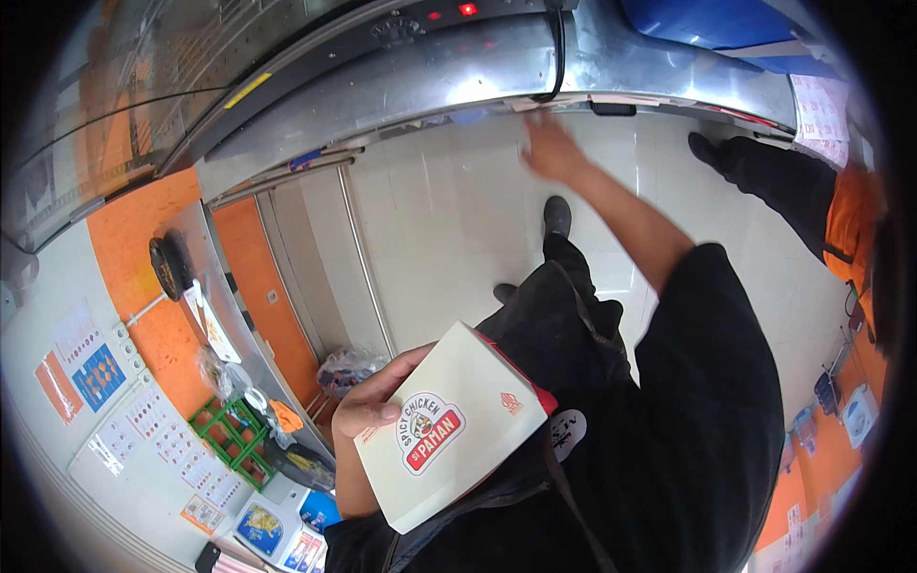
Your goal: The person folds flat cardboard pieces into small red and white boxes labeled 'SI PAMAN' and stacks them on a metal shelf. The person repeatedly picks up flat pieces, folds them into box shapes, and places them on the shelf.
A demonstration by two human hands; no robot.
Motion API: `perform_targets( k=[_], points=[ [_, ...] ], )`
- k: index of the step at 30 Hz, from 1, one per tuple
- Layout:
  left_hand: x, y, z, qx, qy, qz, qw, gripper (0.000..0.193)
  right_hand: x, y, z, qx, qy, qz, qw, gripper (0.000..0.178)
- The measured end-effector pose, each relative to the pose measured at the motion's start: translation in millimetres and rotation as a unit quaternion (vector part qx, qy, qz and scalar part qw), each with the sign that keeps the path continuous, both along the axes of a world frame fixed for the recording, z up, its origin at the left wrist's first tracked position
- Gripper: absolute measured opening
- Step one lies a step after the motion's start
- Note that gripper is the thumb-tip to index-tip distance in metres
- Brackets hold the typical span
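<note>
Close to my body, my left hand [380, 393] grips a cream-coloured cardboard food box [478, 432] with a red side and a printed round logo. The thumb lies over the box's near face; the other fingers are mostly behind it. My right arm stretches far forward, and my right hand [552, 148] is just short of the steel counter [458, 86]. Motion smears its fingers, so I cannot tell whether they hold anything. Along the counter's front edge, beyond that hand, run flat papers or cards and a small dark object [613, 109].
A glass-fronted display cabinet [105, 115] with a red light stands far left. A black cable [559, 57] hangs over the counter. Metal rails [363, 258], a plastic bag [350, 371] and a green crate [234, 435] are at left. Another person [812, 191] stands at right.
</note>
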State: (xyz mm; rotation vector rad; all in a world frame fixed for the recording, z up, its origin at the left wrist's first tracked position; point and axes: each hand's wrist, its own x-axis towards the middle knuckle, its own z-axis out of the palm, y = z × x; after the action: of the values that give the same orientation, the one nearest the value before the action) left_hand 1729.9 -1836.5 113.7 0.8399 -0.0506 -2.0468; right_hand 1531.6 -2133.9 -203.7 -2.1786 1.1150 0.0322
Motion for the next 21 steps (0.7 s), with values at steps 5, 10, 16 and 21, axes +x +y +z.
perform_targets(
  k=[5, 10, 16, 21],
  points=[
    [30, 12, 1, 0.082, -0.049, 0.031, 0.995, 0.091, -44, 102, 208, 0.661, -0.257, -0.001, 0.705, 0.062],
    [64, -25, 4, 0.063, -0.053, -0.072, 0.994, 0.083, -41, 142, 294, 0.672, -0.274, -0.012, 0.688, 0.082],
    [93, -57, 6, -0.021, -0.100, -0.215, 0.971, 0.078, -17, 203, 333, 0.589, -0.319, -0.152, 0.727, 0.080],
    [114, -67, 12, 0.017, -0.219, -0.342, 0.914, 0.057, 3, 282, 328, 0.527, -0.466, -0.351, 0.618, 0.077]
  ],
)
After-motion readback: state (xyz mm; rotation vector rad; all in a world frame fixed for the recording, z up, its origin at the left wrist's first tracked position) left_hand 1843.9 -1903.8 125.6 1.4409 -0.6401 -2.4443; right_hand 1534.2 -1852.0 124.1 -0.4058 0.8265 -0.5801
